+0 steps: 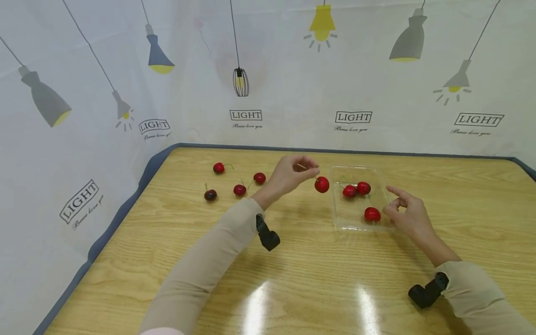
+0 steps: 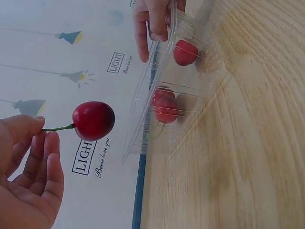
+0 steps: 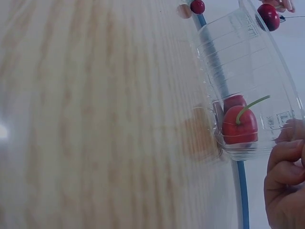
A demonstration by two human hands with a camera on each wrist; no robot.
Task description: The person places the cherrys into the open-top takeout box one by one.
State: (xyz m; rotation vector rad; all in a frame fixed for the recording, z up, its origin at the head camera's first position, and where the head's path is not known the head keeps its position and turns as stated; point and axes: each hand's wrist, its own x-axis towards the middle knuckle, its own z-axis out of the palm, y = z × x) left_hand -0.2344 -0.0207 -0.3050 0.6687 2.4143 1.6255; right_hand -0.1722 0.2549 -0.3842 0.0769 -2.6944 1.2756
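My left hand (image 1: 289, 176) pinches a red cherry (image 1: 322, 184) by its green stem between thumb and forefinger. In the left wrist view the cherry (image 2: 94, 120) hangs free of the fingers, beside the clear plastic box (image 2: 143, 109). In the head view that box (image 1: 353, 227) stands on the table with three cherries inside: two close together at the back and one cherry (image 1: 372, 214) near the front. My right hand (image 1: 410, 215) is at the box's right wall, thumb and fingers pinching its rim. In the right wrist view the fingers (image 3: 286, 176) show at the box edge.
Several loose cherries lie left of my left hand, among them a dark cherry (image 1: 211, 195) and a red cherry (image 1: 218, 168). The wooden table (image 1: 301, 279) ends at a printed curtain (image 1: 289, 125) behind and at the left.
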